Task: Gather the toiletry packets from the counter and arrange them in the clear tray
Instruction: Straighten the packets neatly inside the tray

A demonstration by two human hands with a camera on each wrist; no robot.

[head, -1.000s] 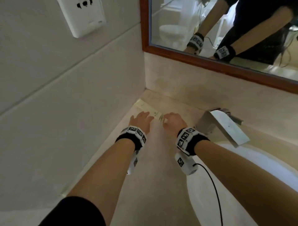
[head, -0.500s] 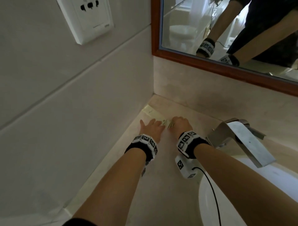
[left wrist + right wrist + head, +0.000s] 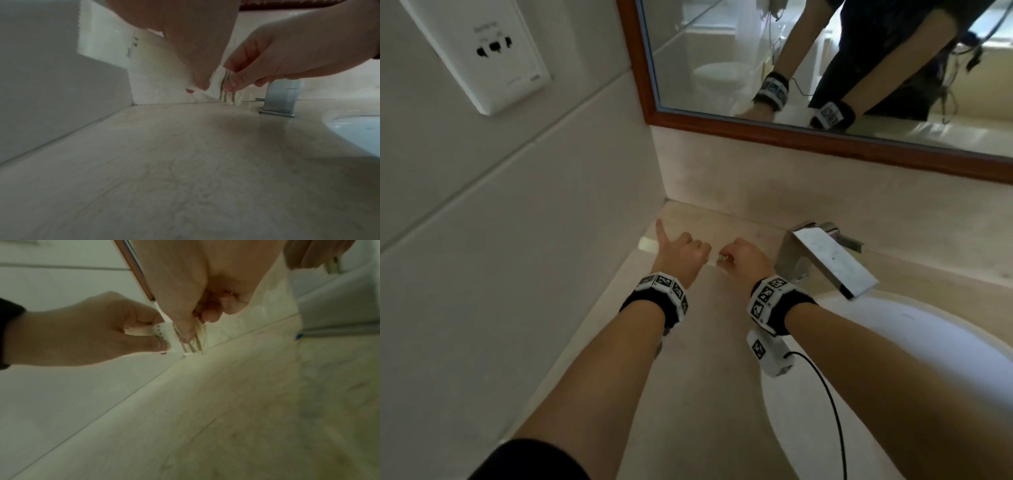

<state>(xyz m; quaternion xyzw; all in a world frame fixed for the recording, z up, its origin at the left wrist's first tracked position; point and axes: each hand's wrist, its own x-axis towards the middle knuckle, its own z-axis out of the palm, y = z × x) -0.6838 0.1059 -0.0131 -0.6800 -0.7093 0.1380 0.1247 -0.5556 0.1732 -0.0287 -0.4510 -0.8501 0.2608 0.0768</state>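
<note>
A long white toiletry packet [image 3: 717, 262] with gold stripes is held between both hands near the counter's back left corner. My left hand [image 3: 698, 253] pinches its left part, with one finger pointing out toward the wall. My right hand [image 3: 726, 258] pinches the striped end. In the left wrist view the striped end of the packet [image 3: 217, 92] sits between the right hand's fingertips [image 3: 230, 84], just above the counter. In the right wrist view the left hand [image 3: 162, 337] grips the packet [image 3: 170, 335] beside my right thumb. No clear tray is in view.
The beige stone counter [image 3: 688, 359] runs along a tiled wall on the left. A chrome faucet [image 3: 825, 257] stands just right of my right hand, over a white sink [image 3: 893, 377]. A wood-framed mirror [image 3: 756, 126] hangs behind, and a wall socket [image 3: 482, 54] is at upper left.
Both hands lay flat on the packet on the counter before. Their fingers have now curled and pinch its ends, holding it just off the surface.
</note>
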